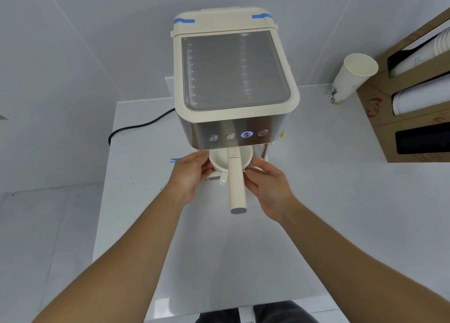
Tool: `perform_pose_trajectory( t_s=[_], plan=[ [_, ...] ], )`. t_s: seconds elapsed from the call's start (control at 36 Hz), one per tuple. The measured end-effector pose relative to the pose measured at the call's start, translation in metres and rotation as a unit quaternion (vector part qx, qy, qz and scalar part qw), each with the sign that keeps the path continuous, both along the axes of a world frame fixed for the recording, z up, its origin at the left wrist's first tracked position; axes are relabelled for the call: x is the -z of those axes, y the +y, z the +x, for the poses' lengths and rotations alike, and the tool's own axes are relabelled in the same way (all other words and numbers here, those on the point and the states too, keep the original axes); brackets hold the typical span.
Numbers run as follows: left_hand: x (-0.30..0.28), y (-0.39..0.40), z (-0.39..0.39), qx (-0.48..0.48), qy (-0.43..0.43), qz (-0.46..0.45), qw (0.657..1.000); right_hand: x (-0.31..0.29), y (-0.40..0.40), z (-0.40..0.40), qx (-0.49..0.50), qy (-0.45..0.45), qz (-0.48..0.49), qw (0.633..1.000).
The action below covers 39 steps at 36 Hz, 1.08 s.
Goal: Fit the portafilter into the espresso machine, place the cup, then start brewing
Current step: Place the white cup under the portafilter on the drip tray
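Note:
A cream and steel espresso machine stands on the white table. Its front panel carries a row of round buttons, and one button glows blue. The portafilter's cream handle sticks out from under the panel toward me. Beneath it a white cup sits on the drip tray, its handle pointing toward me. My left hand grips the cup's left side. My right hand touches its right side.
A paper cup stands at the back right, beside a cardboard dispenser with stacked cups and lids. A black power cord runs off the machine's left side. The table's left edge is close to the machine.

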State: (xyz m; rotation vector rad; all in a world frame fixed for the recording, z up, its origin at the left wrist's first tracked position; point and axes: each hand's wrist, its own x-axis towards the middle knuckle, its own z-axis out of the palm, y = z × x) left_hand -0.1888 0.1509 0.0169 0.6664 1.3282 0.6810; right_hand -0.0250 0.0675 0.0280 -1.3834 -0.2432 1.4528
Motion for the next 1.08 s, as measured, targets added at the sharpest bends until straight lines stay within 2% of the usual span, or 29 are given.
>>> perform_pose_trajectory(
  t_s=[0.22,0.44,0.56,0.72,0.92,1.08],
  plan=[
    [-0.002,-0.004,0.004,-0.054,-0.032,-0.026,0.998,0.004,0.001,-0.001,0.008,0.011,0.006,1.0],
    [0.005,-0.03,0.002,-0.062,-0.034,-0.053,0.996,0.007,0.001,-0.001,0.007,0.01,0.004,1.0],
    [0.011,-0.053,0.007,-0.07,-0.061,-0.086,0.992,0.007,0.001,-0.002,0.008,0.012,-0.001,1.0],
    [0.013,-0.065,0.017,-0.123,-0.05,-0.085,0.987,0.006,0.001,-0.002,0.011,0.016,-0.009,1.0],
    [0.012,-0.054,0.013,-0.121,-0.029,-0.065,0.99,-0.001,0.004,0.0,0.028,0.06,-0.015,0.998],
    [0.013,-0.046,0.011,-0.107,-0.022,-0.051,0.993,-0.008,0.005,-0.002,0.018,0.064,-0.02,0.998]
  ],
)
